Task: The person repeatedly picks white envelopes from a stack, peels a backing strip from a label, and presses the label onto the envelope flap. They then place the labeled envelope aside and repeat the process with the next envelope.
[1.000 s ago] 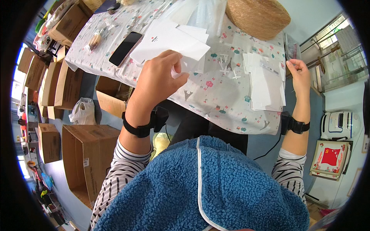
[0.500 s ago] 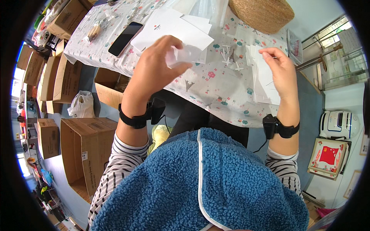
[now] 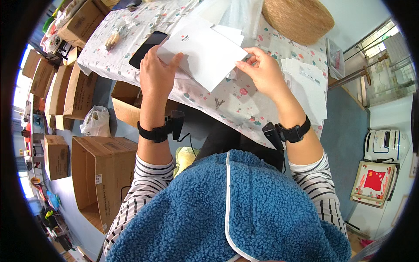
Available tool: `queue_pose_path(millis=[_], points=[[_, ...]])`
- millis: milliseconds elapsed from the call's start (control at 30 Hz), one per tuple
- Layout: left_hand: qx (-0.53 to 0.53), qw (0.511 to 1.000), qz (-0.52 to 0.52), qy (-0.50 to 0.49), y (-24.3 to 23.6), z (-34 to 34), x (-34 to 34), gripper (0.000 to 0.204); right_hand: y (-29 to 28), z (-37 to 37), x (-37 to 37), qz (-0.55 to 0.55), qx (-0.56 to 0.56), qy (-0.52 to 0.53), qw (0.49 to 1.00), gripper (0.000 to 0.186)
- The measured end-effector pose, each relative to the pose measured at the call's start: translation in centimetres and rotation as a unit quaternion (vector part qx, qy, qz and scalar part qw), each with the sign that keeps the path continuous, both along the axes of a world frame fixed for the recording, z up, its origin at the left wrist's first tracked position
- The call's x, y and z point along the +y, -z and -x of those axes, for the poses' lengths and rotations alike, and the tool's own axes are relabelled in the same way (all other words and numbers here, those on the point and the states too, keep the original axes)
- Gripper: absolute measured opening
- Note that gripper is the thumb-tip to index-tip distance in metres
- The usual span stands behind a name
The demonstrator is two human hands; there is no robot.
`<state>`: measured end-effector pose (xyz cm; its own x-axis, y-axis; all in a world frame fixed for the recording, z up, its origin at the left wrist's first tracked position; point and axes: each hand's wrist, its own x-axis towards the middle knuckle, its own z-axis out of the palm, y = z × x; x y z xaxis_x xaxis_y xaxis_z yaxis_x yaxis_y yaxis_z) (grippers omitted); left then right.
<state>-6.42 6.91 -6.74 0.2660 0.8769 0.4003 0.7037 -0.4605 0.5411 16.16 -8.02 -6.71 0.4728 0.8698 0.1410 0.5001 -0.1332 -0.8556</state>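
Observation:
Both hands grip a white paper sheet with a small printed mark [image 3: 205, 59], my left hand [image 3: 159, 70] at its left edge and my right hand [image 3: 259, 70] at its right corner, fingers pinched. More white sheets [image 3: 231, 33] lie behind it. A black phone [image 3: 139, 53] is left of my left hand. Right of my right hand is another pile of white paper strips and sheets [image 3: 307, 91], one carrying a label. All lie on a table with a patterned white cloth [image 3: 216, 109].
A woven straw item [image 3: 297, 19] sits at the back right, beside clear plastic [image 3: 238, 13]. A small bagged item [image 3: 114, 38] lies far left on the table. Cardboard boxes [image 3: 102, 179] and a white bag [image 3: 96, 122] stand at left, a white appliance [image 3: 384, 144] at right.
My right hand has moved left from the right-hand pile onto the sheet. My left hand has shifted left and now grips that sheet, which has moved toward me.

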Motion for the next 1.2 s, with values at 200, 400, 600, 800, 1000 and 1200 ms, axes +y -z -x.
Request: queue_pose_path(millis=[200,400,600,800,1000,1200], points=[[-0.036,0.978,-0.202,0.038,-0.3,-0.4,-0.3,0.048,-0.1,1.0,-0.1,-0.02,0.006,0.006,1.0,0.049],[-0.512,0.829,0.149,0.168,-2.1,-1.6,-1.1,0.03,-1.4,-1.1,-2.8,-0.061,0.109,0.052,0.991,0.032],[-0.538,0.773,0.181,0.283,-3.3,-3.5,-5.4,0.027,-2.3,-2.8,-8.8,-0.077,0.111,0.123,0.983,0.033],[-0.508,0.789,0.148,0.311,-3.2,-6.1,-8.3,0.029,0.8,-0.4,-9.5,-0.244,0.116,0.133,0.954,0.017],[-0.512,0.805,0.088,0.288,-3.3,-5.9,-8.7,0.028,2.3,-0.4,-8.4,-0.259,0.09,0.12,0.954,0.032],[-0.503,0.81,0.097,0.284,-2.9,-5.7,-8.4,0.028,4.7,-0.5,-8.1,-0.16,0.038,0.119,0.979,0.018]])
